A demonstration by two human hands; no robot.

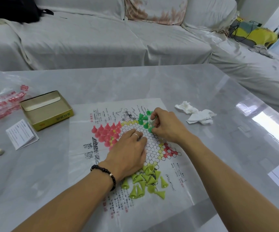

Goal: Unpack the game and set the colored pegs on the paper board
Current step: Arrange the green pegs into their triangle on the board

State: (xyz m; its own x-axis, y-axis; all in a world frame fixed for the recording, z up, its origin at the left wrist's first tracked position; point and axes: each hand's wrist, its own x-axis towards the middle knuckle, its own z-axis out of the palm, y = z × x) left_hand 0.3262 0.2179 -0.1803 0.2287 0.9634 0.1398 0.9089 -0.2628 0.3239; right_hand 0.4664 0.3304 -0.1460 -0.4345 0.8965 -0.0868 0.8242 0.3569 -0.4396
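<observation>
At centre frame, on the grey marble-look table (194,84), lies the white paper board printed with a star of circles (153,144). Pink cone-shaped plastic pegs (106,131) stand on its left point; dark green plastic pegs (143,118) are half placed at the upper point; yellow-green pegs (145,180) lie tumbled at the lower edge. The right hand (166,125) pinches a green peg, fingers curled. The left hand (129,151) rests flat on the paper, fingers relaxed. Green placement looks under way; next, that peg needs setting upright on a free circle. An empty yellow cardboard box (47,111) sits at the left.
</observation>
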